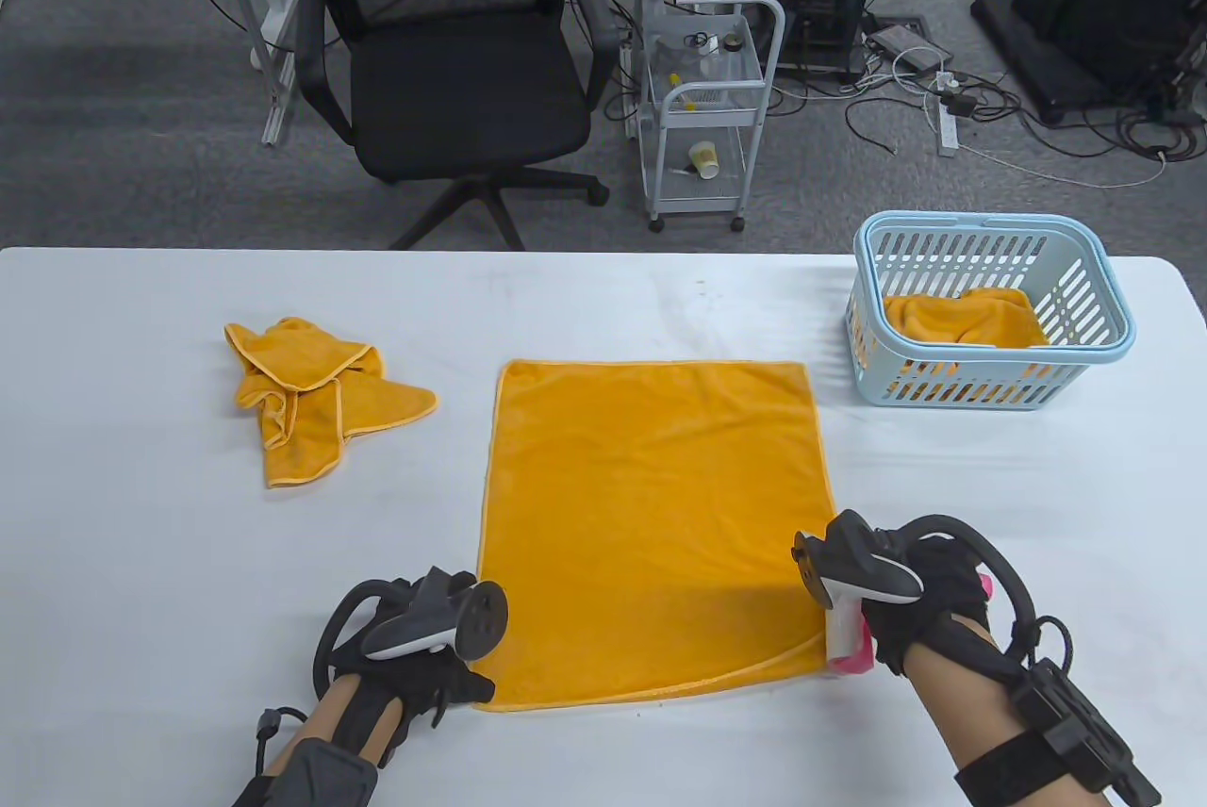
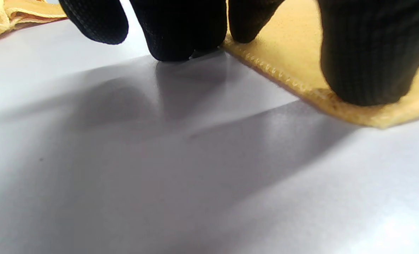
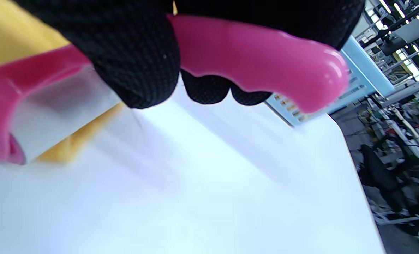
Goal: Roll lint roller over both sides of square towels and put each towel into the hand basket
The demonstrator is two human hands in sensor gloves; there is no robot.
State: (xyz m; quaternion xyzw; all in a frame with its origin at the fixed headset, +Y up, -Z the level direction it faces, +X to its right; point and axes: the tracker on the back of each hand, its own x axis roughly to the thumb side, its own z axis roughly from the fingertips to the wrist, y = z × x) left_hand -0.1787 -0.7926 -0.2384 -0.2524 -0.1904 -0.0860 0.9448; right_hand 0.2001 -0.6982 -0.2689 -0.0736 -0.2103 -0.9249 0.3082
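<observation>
- Your right hand (image 1: 919,595) grips the pink lint roller (image 3: 251,60) at the near right corner of the flat towel (image 1: 651,515), mid-table near the front edge.
- Your left hand (image 1: 405,656) presses straight fingertips (image 2: 364,70) on its near left corner; ease off and the towel may bunch under the roller.
- Open table lies between the towel, the crumpled towel (image 1: 311,392) on the left and the basket (image 1: 990,317) near the far right corner.

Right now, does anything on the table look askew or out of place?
Mostly tidy. The flat towel has its near-right edge curling up beside the lint roller. The crumpled towel at far left is just waiting its turn.
</observation>
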